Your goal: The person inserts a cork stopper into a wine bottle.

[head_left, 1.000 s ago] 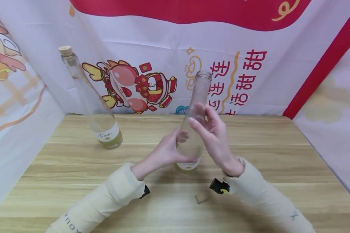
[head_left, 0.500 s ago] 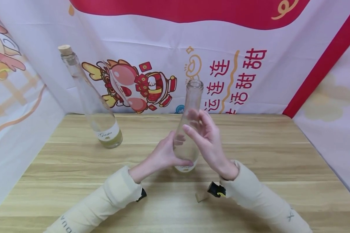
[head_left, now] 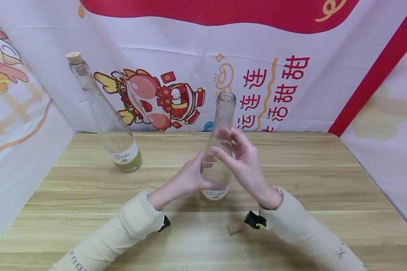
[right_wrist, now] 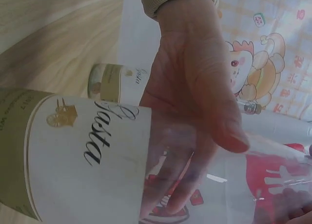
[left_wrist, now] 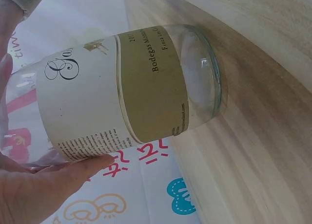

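Glass, clear and empty, is what I see between my two hands: an open bottle (head_left: 219, 150) standing upright on the wooden table (head_left: 325, 180), near the middle and close to me. Its long axis goes straight up, with the uncorked mouth at the top. My left hand (head_left: 190, 178) is the nearer one; it grips the lower body just above the white label, the thumb across the front and the fingers curled behind the glass. My right hand (head_left: 245, 165) is on the other side, at the shoulder of the bottle, with the fingers nearly straight and spread. I judge it is released, only touching or almost touching the glass; I cannot tell which.

In the left wrist view the label shows a white part with script letters and an olive band, and the round base rests on the wood. A loose cork (head_left: 234, 227) lies on the table in front of the bottle, beside my right wrist. A second bottle (head_left: 105, 120), corked, stands well apart at the back left.
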`<state>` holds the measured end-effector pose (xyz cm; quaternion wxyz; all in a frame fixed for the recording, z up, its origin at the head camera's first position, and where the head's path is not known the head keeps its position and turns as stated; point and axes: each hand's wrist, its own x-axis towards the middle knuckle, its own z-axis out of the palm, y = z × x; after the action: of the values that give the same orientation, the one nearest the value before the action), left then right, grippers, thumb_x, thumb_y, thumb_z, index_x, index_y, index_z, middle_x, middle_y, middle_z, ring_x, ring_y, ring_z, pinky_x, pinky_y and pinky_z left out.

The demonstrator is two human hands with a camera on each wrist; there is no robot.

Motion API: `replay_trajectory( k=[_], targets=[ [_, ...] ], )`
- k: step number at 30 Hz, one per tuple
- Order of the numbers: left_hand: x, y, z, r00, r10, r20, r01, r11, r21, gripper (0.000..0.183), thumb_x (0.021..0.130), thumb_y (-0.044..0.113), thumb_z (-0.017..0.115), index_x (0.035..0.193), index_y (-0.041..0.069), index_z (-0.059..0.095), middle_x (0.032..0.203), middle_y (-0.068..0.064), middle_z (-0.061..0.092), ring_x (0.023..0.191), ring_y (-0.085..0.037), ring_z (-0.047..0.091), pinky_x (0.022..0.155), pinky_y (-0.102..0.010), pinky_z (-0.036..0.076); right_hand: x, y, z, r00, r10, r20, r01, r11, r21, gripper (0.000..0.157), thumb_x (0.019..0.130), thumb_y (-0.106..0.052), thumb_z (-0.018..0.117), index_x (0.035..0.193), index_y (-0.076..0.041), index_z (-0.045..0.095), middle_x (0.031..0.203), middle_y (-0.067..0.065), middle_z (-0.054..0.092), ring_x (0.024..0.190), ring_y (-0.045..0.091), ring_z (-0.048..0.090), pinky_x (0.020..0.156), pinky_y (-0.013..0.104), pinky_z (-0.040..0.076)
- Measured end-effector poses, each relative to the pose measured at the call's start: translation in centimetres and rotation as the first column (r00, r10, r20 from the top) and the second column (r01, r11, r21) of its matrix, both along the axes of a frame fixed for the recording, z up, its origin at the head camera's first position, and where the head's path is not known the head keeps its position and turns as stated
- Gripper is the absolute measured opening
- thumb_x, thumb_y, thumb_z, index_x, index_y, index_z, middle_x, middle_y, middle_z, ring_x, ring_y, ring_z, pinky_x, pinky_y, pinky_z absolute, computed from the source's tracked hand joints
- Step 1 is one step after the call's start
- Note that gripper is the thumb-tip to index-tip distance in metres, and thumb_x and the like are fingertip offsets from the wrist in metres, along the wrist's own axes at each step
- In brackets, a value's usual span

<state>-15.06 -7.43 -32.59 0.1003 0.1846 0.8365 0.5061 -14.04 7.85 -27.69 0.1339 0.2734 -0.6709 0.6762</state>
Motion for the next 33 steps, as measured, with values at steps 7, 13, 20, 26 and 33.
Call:
replay_trajectory(
  k=[7, 13, 20, 26, 33],
  targets=[
    [-0.2, 0.1, 0.6, 0.997, 0.01, -0.075, -0.007, 0.999, 0.038, 0.086, 0.063, 0.03, 0.083, 0.133, 0.019, 0.033, 0.134, -0.002, 0.046, 0.119, -0.018, 0.046, 0.098, -0.04, 0.039, -0.2, 0.7, 0.7, 0.999, -0.007, -0.051, 0.014, 0.99, 0.139, 0.043, 0.076, 0.007, 0.067, 0.116, 0.006, 0.051, 0.115, 0.014, 0.057, 0.108, 0.018, 0.054, 0.096, 0.031, 0.042],
    [-0.3, 0.2, 0.8, 0.995, -0.009, -0.097, 0.012, 0.999, 0.034, 0.082, 0.066, 0.03, 0.081, 0.132, 0.019, 0.034, 0.131, -0.001, 0.049, 0.118, -0.017, 0.048, 0.098, -0.041, 0.04, -0.1, 1.8, 1.1, 0.986, -0.002, -0.164, 0.061, 0.934, 0.353, 0.044, 0.078, 0.0, 0.068, 0.118, 0.003, 0.051, 0.117, 0.013, 0.056, 0.11, 0.02, 0.052, 0.095, 0.031, 0.044],
    [-0.3, 0.3, 0.8, 0.993, -0.001, -0.115, 0.003, 1.0, 0.022, 0.072, 0.068, 0.027, 0.08, 0.126, 0.015, 0.039, 0.124, -0.004, 0.053, 0.114, -0.017, 0.051, 0.097, -0.04, 0.041, 0.2, 3.6, 1.1, 0.955, 0.032, -0.295, 0.153, 0.799, 0.582, 0.053, 0.079, -0.01, 0.071, 0.125, -0.001, 0.046, 0.116, 0.011, 0.055, 0.109, 0.021, 0.052, 0.091, 0.036, 0.046],
    [-0.4, 0.3, 0.8, 0.99, -0.01, -0.139, 0.012, 1.0, 0.013, 0.071, 0.068, 0.025, 0.08, 0.124, 0.012, 0.039, 0.122, -0.006, 0.054, 0.114, -0.019, 0.052, 0.096, -0.04, 0.042, 0.5, 5.0, 0.5, 0.924, 0.095, -0.372, 0.201, 0.706, 0.679, 0.059, 0.077, -0.012, 0.073, 0.126, 0.003, 0.044, 0.116, 0.012, 0.055, 0.109, 0.024, 0.052, 0.093, 0.039, 0.045],
    [-0.5, 0.4, 0.7, 0.988, -0.005, -0.157, 0.004, 1.0, -0.006, 0.071, 0.068, 0.026, 0.08, 0.124, 0.011, 0.04, 0.122, -0.006, 0.054, 0.112, -0.019, 0.052, 0.094, -0.038, 0.043, 1.2, 6.3, 0.4, 0.941, 0.155, -0.302, 0.158, 0.587, 0.794, 0.061, 0.079, -0.019, 0.072, 0.129, -0.001, 0.043, 0.123, 0.011, 0.052, 0.112, 0.021, 0.051, 0.095, 0.038, 0.043]
  ],
)
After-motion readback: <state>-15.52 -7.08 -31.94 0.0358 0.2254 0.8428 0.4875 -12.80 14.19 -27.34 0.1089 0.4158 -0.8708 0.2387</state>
